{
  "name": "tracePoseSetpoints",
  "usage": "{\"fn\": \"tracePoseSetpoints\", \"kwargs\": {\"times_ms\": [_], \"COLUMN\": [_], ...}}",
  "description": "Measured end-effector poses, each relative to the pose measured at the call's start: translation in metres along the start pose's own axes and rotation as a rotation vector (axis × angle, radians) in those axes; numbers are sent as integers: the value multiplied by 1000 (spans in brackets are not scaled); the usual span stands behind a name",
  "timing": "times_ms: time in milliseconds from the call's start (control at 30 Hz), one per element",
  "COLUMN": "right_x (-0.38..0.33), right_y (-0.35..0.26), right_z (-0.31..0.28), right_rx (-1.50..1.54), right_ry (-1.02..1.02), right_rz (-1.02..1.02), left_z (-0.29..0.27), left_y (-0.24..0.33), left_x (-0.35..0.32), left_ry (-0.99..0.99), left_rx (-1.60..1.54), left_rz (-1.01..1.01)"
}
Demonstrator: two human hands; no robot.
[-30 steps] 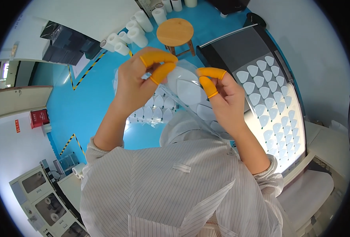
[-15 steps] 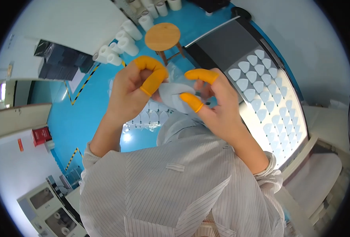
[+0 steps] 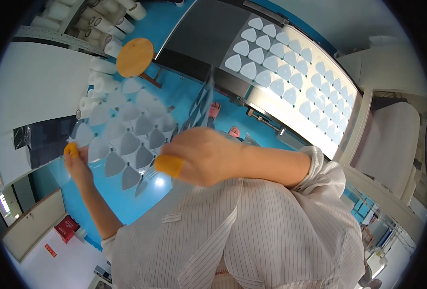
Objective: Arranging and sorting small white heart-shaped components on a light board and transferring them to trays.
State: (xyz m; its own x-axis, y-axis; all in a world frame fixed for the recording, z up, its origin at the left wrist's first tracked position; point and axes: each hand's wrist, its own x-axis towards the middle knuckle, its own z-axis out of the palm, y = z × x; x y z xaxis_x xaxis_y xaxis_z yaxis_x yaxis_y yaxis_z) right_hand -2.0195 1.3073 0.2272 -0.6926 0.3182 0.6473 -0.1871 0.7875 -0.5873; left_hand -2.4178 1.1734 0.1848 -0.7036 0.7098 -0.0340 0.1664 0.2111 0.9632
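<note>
My left hand (image 3: 76, 161), with an orange finger cot on one fingertip, pinches the left edge of a clear sheet (image 3: 126, 132) covered with several pale rounded-triangle pieces. The sheet is spread flat in front of me. My right hand (image 3: 201, 156), also with an orange cot on the thumb, is closed at the sheet's right edge. From there a second thin clear film (image 3: 202, 103) rises, seen almost edge-on. Both hands are held up in front of my chest, well apart from each other.
A lit table (image 3: 295, 77) at the upper right carries rows of the same pale pieces beside a dark panel (image 3: 208, 33). Below lie a round wooden stool (image 3: 135, 57), several white rolls (image 3: 102, 82) and blue floor (image 3: 184, 19). A white padded chair (image 3: 391, 144) stands at the right.
My hands have drawn apart: the left one swung out to the left and down, and the sheet now hangs spread between them. The view has tilted toward the lit table.
</note>
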Motion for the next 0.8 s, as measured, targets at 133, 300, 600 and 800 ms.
{"fn": "tracePoseSetpoints", "kwargs": {"times_ms": [133,300,600,800], "right_x": [-16,-32,-20,-3], "right_y": [10,6,-8,4], "right_z": [-27,-59,-74,-70], "right_rx": [-163,-141,-327,-395], "right_ry": [-51,163,262,563], "right_rz": [207,187,326,314], "left_z": [-7,-46,20,165], "left_y": [40,28,-192,-224], "left_x": [-4,9,35,-59], "left_ry": [175,-18,-260,-801], "left_rx": [218,447,597,1195], "left_rz": [173,165,118,187]}}
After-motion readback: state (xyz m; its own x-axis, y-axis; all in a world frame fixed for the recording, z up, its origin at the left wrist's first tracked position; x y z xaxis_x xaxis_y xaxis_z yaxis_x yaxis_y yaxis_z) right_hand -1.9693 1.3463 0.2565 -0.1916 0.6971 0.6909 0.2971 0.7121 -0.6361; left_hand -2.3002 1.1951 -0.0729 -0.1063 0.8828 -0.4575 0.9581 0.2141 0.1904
